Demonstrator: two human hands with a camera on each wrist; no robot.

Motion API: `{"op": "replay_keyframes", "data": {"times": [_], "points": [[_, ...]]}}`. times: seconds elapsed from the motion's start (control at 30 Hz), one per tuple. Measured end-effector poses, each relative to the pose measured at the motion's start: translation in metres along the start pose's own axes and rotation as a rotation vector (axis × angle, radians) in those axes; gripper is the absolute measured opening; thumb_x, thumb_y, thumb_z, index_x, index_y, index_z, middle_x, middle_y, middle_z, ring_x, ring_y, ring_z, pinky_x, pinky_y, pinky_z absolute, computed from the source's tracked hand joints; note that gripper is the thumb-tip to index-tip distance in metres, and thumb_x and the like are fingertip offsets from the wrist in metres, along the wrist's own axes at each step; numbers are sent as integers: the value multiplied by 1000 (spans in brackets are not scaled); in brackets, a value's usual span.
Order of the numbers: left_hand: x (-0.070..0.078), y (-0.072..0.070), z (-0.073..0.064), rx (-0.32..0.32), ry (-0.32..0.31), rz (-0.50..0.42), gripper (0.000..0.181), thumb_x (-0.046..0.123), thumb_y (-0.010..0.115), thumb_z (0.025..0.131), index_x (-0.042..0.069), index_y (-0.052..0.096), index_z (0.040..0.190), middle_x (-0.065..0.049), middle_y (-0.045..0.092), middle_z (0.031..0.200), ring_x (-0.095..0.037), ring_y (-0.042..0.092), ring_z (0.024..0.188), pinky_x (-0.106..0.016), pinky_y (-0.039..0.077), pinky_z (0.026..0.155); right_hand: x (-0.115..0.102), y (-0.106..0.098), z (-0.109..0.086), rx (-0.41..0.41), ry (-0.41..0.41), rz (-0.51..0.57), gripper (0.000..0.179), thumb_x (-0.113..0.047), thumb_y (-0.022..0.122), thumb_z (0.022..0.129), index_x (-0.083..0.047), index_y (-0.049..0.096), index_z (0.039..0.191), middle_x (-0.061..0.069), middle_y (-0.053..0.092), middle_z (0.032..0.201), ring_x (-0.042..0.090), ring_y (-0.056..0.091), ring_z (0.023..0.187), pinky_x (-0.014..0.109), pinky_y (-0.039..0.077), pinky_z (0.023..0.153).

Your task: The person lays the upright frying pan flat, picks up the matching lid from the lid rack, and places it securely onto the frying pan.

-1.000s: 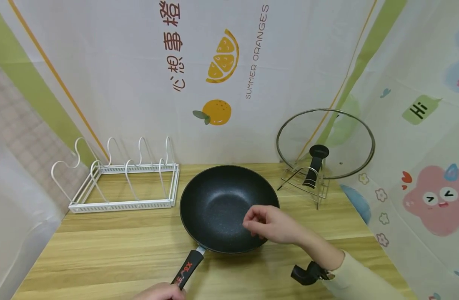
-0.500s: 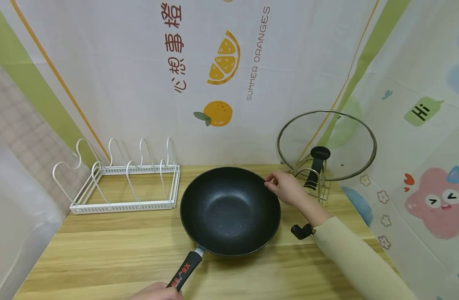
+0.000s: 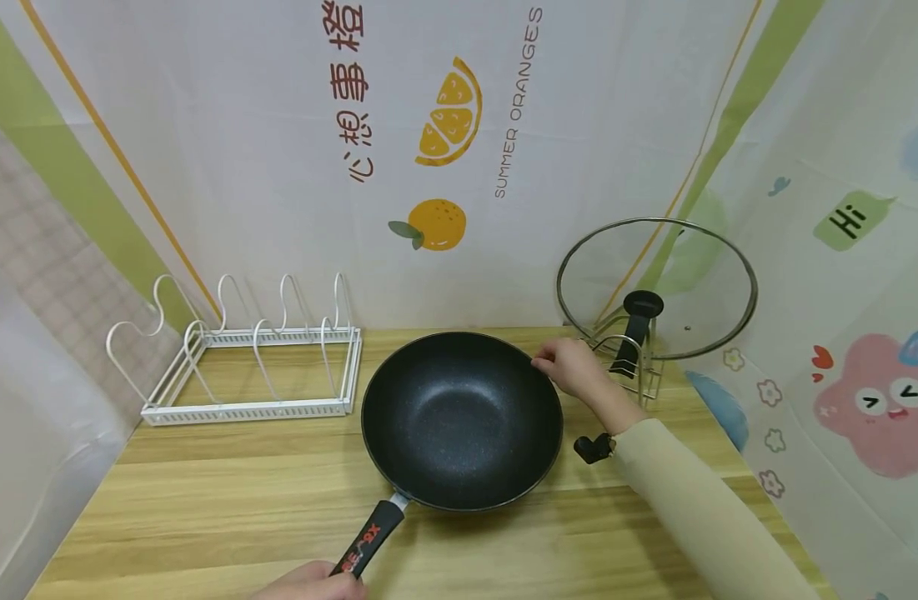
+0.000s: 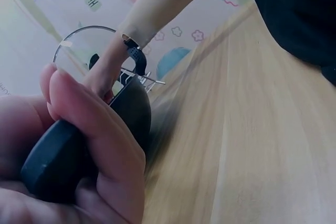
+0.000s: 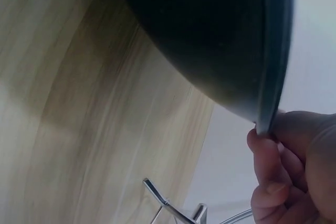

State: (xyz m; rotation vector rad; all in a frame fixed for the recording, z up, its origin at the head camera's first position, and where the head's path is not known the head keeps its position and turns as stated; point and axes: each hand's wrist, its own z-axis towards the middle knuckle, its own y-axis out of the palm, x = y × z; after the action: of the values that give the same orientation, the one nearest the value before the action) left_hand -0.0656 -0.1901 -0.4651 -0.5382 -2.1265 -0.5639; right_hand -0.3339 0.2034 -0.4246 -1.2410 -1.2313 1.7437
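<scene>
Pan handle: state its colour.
The pan handle is black with red lettering; the head view shows it best.

Wood-grain tabletop (image 3: 226, 492); white back sheet (image 3: 233, 150), printed oranges (image 3: 439, 225); right sheet (image 3: 792, 283), pink cartoon figure (image 3: 875, 437).

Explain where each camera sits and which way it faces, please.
Head: worn on the head, facing forward and down at the pan; the left hand, right hand and right sleeve show.
Left wrist: worn there, looking past the left hand gripping the handle, toward the right sleeve; what looks like dark clothing shows too.
Right wrist: worn there, looking at the pan's outer side; the right hand shows, pinching the rim.
Shared: head and left wrist views both show the glass lid.
</scene>
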Motion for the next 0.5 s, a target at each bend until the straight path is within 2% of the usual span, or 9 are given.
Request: {"op": "replay_keyframes", "data": {"times": [0.1, 0.2, 0.37, 0.5], "points": [[1, 0, -1, 37, 10, 54, 25, 24, 54, 97, 4, 68, 94, 8, 57, 69, -2, 52, 59, -12, 40, 53, 0, 0, 0, 3, 14, 13, 16, -27, 68, 98, -14, 76, 94, -1, 72, 82, 16, 63, 73, 39, 52, 71], [1, -1, -1, 40, 18, 67, 24, 25, 54, 97, 5, 68, 91, 8, 56, 68, -2, 51, 59, -13, 39, 52, 0, 0, 0, -2, 31, 23, 16, -28, 68, 98, -14, 76, 93, 0, 72, 83, 17, 65, 75, 40, 53, 73], [-1, -3, -1, 29, 30, 53, 24, 25, 54, 97, 5, 68, 90, 8, 57, 69, -1, 51, 59, -12, 39, 52, 0, 0, -1, -14, 54, 31, 17, -28, 68, 98, -14, 75, 92, 1, 73, 86, 18, 65, 78, 40, 54, 75], [-3, -6, -2, 63, 40, 28, 22, 23, 56, 96, 3, 65, 94, 7, 58, 70, -2, 53, 59, -13, 42, 53, -1, -1, -2, -17, 53, 36, 17, -27, 68, 98, -13, 75, 91, 2, 72, 85, 18, 65, 76, 40, 53, 74]]}}
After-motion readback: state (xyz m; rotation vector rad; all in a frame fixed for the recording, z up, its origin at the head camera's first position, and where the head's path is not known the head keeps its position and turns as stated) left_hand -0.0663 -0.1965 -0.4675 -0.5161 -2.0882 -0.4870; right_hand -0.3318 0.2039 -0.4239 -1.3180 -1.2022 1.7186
